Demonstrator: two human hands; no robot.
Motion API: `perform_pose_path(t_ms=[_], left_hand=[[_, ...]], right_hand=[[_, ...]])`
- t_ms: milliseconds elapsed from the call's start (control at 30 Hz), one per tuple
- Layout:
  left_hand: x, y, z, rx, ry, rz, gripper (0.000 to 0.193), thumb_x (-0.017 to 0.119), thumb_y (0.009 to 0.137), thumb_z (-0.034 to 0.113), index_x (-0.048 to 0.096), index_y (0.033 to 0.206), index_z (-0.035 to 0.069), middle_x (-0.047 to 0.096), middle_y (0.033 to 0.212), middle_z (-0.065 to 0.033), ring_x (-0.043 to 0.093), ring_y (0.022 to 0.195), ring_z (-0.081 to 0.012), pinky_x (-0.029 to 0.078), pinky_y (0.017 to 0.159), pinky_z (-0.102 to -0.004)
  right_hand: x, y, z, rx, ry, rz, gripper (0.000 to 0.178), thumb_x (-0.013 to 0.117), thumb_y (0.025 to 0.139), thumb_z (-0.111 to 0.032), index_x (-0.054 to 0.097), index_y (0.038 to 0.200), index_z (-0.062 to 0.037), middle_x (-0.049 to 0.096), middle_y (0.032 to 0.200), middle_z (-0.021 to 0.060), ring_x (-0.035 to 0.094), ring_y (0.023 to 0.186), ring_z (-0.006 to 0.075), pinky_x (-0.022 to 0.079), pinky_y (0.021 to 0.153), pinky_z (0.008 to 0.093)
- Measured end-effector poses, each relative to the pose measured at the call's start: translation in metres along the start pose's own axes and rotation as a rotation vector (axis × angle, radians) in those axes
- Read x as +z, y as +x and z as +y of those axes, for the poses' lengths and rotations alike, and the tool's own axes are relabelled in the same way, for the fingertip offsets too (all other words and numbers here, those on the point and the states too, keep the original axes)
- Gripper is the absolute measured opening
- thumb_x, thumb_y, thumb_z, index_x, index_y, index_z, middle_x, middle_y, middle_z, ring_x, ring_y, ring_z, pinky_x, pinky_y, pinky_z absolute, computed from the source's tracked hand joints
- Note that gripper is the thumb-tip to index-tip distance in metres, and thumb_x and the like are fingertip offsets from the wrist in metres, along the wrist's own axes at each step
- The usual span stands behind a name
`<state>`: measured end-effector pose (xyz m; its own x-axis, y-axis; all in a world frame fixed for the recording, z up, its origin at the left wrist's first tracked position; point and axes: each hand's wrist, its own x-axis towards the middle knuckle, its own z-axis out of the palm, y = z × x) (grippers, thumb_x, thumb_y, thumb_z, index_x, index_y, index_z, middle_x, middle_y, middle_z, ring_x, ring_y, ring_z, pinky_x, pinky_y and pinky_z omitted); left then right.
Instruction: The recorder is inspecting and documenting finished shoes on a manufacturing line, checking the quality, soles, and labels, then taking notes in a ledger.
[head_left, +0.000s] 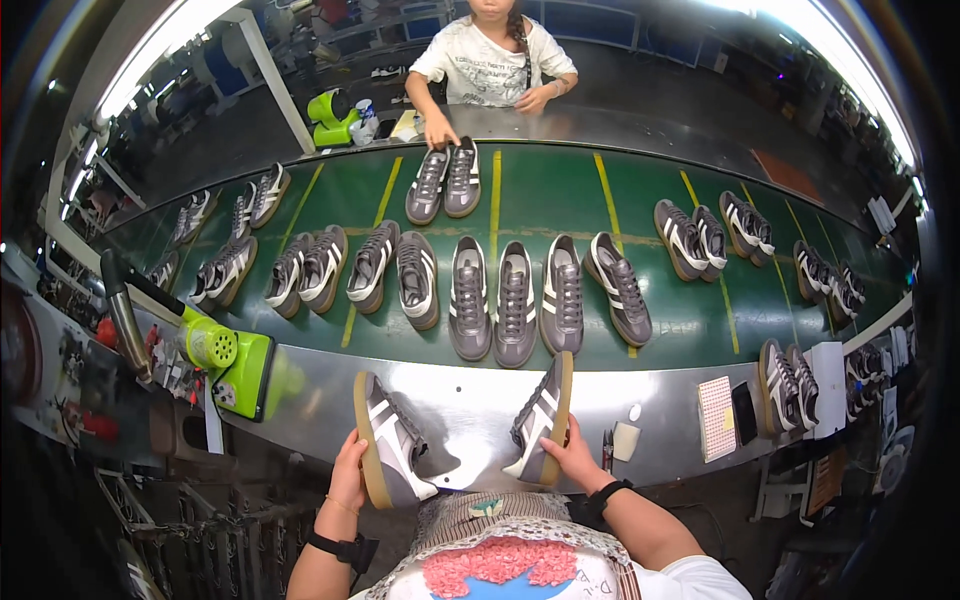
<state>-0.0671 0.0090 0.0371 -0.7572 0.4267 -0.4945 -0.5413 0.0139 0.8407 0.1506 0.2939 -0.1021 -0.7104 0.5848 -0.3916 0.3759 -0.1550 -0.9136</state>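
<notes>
My left hand (348, 472) is closed round the sole side of a grey sneaker (396, 432) with white stripes and a gum-brown sole. My right hand (574, 456) grips a matching sneaker (540, 420) by its sole near the heel. Both shoes are tipped on edge above the metal ledge (460, 400), toes pointing away from me and soles turned outward. Just beyond them, on the green conveyor belt (690, 310), stands a row of similar sneakers (515, 300). Parts of my fingers are hidden behind the shoes.
Across the belt a person's hand (438, 128) touches another pair (445, 180). A lime-green machine (240, 365) stands at left. On the right ledge lie pens (607, 450), a pale block (626, 441), a notepad (716, 418), a dark phone (745, 413) and a sneaker pair (787, 385).
</notes>
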Motion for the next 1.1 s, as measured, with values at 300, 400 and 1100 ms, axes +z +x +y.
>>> perform_pose_path(t_ms=[300,400,1100], left_hand=[[-0.158,0.06,0.042,0.069,0.119,0.007,0.05,0.041,0.086,0.014,0.034,0.134,0.002,0.048,0.125,-0.0092,0.05,0.11,-0.0199,0.04,0.093,-0.0308],[-0.217,0.101,0.045,-0.013,0.423,0.084,0.051,0.046,0.089,0.018,0.032,0.136,0.004,0.046,0.128,-0.0087,0.041,0.12,-0.0211,0.035,0.097,-0.0332],[0.166,0.318,0.05,0.908,1.501,-0.092,0.054,0.06,0.078,0.038,0.049,0.121,0.008,0.05,0.117,-0.0174,0.043,0.113,-0.0343,0.032,0.096,-0.0443]], right_hand=[[0.176,0.063,-0.097,-0.197,-0.116,-0.551,0.083,0.065,0.078,-0.041,0.02,0.138,-0.0048,0.045,0.123,0.0275,0.046,0.116,0.0368,0.039,0.095,0.0403],[0.262,0.095,-0.085,-0.506,-0.367,-0.457,0.074,0.059,0.082,-0.042,0.026,0.137,-0.0048,0.047,0.12,0.0293,0.048,0.11,0.0412,0.04,0.093,0.0421],[-0.1,0.267,-0.149,-0.204,-1.13,0.534,0.076,0.068,0.072,-0.042,0.035,0.132,-0.0091,0.036,0.129,0.027,0.034,0.12,0.0399,0.029,0.099,0.0468]])
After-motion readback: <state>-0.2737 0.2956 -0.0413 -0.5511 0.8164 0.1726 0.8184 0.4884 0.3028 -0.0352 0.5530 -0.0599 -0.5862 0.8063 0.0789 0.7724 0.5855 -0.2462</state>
